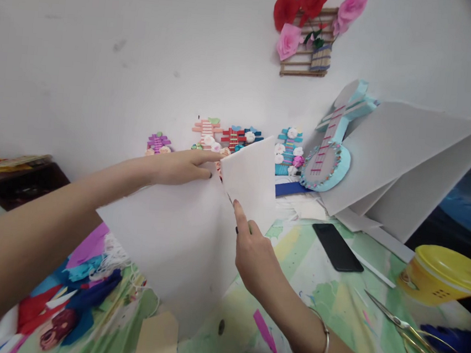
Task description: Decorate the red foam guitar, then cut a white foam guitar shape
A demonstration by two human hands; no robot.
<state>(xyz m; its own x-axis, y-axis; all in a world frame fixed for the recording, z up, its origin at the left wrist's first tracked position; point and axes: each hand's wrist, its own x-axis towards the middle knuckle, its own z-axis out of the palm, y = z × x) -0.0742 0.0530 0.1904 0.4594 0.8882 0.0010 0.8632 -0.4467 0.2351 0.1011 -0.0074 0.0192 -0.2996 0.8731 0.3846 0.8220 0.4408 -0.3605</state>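
Note:
A large white sheet [163,236] stands tilted over the table, with a slit between its main part and a raised flap [252,172]. My left hand [182,166] reaches over the sheet's upper edge, fingers apart, its fingertips touching the top of the flap. Lower on the slit, my right hand [253,250] is closed around a thin cutting tool, mostly hidden in the fist, with the index finger stretched along it. The blade [230,199] meets the sheet at the slit. A bangle is on my right wrist.
On the green patterned table [290,298] lie a black phone [337,247], gold-handled scissors [402,324], a yellow tub [445,274] and cloth scraps [83,289]. White boards and a blue guitar craft [329,152] lean at the back right.

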